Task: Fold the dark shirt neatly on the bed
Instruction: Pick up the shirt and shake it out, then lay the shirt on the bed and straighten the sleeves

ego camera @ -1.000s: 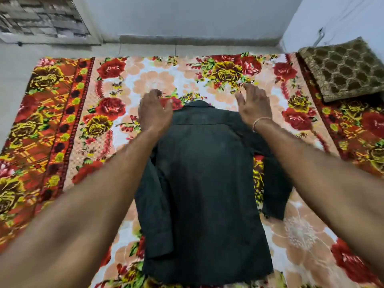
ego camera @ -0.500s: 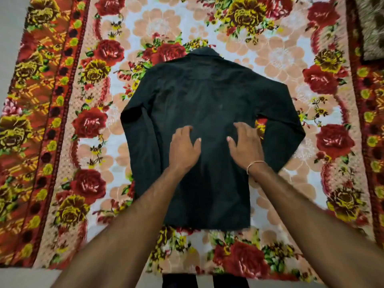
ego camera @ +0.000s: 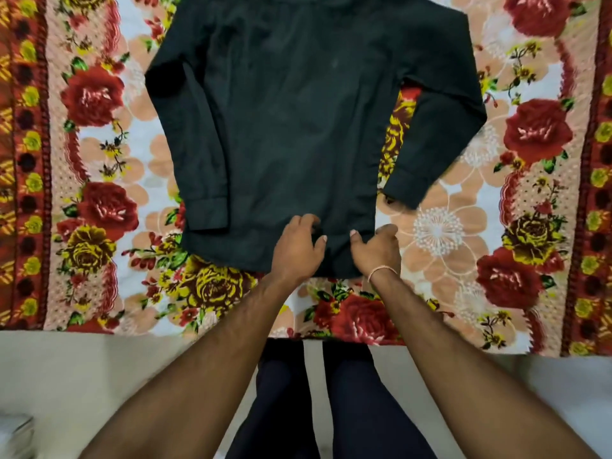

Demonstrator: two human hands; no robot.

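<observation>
In the head view, the dark shirt [ego camera: 291, 127] lay flat on the flowered bed cover [ego camera: 463, 226], filling the upper middle of the frame, with its collar end cut off by the top edge. Its hem ran across the centre of the frame, close to the near edge of the cover. One sleeve [ego camera: 198, 154] lay folded down along the left side of the body, and the other sleeve [ego camera: 437, 137] bent down at the right, apart from the body, so that a strip of the cover showed between them.

The left hand [ego camera: 298, 250] rested on the hem area at the centre, its fingers bent and a little spread, the tips pressing into the cloth. The right hand [ego camera: 376, 250], with a thin bracelet [ego camera: 381, 271] on the wrist, rested just beside it at the lower right corner of the shirt, its fingers curled onto the cloth. I could not tell whether either hand pinched the fabric. The two hands were near each other but apart, with dark cloth between them.

At the bottom of the frame the person's dark trousers [ego camera: 331, 409] showed above a pale floor [ego camera: 99, 376].
</observation>
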